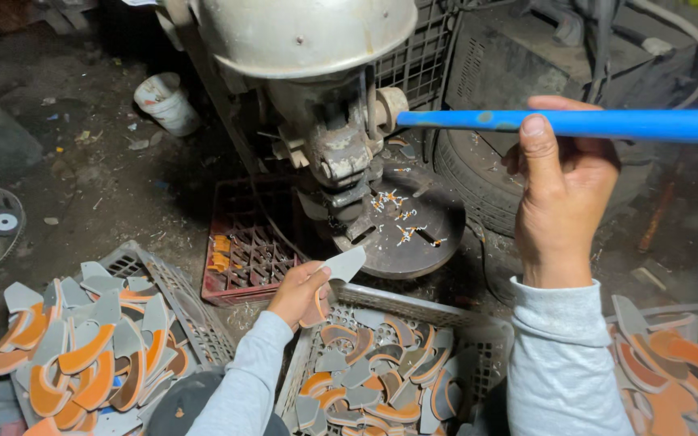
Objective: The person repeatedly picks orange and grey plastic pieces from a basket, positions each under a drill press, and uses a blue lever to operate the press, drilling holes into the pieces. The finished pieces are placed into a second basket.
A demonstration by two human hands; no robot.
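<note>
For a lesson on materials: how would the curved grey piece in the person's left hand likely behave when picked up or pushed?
The grey piece juts unsupported past the left hand without drooping, so it is probably fairly stiff. It looks thin and a few fingers pinch it, suggesting it is light. Being flat like those piled in the crate, it would likely slide rather than roll.

Dirt floor (107, 194), crates (478, 343), white bucket (167, 101)
</note>
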